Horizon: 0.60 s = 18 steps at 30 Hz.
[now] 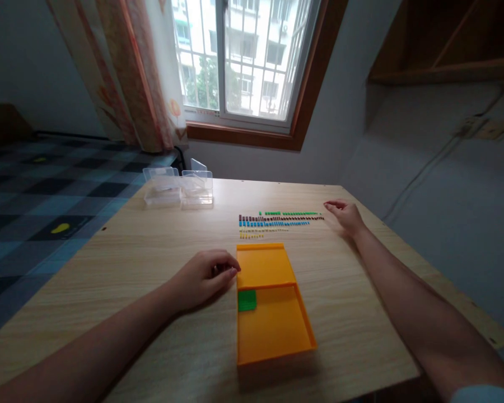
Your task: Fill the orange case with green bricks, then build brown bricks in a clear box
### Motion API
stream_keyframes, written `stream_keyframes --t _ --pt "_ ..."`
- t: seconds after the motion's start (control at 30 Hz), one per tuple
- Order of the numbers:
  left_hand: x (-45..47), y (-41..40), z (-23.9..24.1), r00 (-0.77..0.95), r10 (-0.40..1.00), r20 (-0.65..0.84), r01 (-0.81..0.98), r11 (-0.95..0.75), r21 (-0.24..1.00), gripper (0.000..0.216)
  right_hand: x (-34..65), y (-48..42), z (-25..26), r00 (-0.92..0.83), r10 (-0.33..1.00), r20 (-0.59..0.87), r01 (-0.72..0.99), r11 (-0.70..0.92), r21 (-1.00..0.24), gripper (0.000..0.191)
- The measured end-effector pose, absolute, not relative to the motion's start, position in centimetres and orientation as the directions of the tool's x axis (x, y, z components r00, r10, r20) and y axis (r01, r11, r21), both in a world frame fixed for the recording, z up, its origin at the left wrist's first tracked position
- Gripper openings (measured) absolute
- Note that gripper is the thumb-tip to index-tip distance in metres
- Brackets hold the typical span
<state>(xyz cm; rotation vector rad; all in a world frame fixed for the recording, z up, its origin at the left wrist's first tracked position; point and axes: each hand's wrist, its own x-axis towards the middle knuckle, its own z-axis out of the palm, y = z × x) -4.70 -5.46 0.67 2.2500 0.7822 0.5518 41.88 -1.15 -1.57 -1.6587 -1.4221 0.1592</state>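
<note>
An orange plastic box (273, 356) lies open and flat on the wooden table, its lid (266, 266) folded out behind it. A green square piece (247, 300) sits in the box's back left corner. My left hand (212, 274) rests at the lid's left edge, fingers curled and thumb to fingertip; whether anything is pinched there is hidden. Beyond the lid, tiny pieces lie in rows: green (273, 213), dark brown (269, 219), blue (264, 224), pale (262, 230) and yellow (250, 236). At the right end of the green row, my right hand (344, 215) is closed in a pinch, its contents too small to make out.
Two clear plastic cases (162, 193) with raised lids stand at the table's back left. A bed with a checked cover (67, 184) borders the table's left side. A barred window (252, 61) and a wall are behind; a wooden shelf (449, 70) hangs upper right.
</note>
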Motion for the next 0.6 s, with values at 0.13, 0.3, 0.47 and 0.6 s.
stream_keyframes --t 0.13,0.3,0.47,0.6 --pt "-4.5 -5.7 0.7 0.738 0.651 0.18 0.357 -0.601 0.715 0.019 36.3 -5.6 2.4 0.124 0.855 0.504 0.686 0.293 -0.666 0.035" --pt "-4.5 -5.6 0.5 0.743 0.647 0.172 0.366 -0.608 0.705 0.018 26.5 -12.4 5.1 -0.612 0.685 0.395 0.482 0.719 -0.501 0.016" --pt "-4.4 -5.7 0.4 0.744 0.637 0.202 0.342 -0.622 0.704 0.017 21.9 -14.7 3.2 -0.808 0.545 0.223 0.407 0.79 -0.458 0.02" --pt "-4.3 -5.8 0.4 0.741 0.639 0.209 0.34 -0.624 0.704 0.017 21.4 -14.6 1.7 -0.831 0.521 0.193 0.422 0.818 -0.391 0.023"
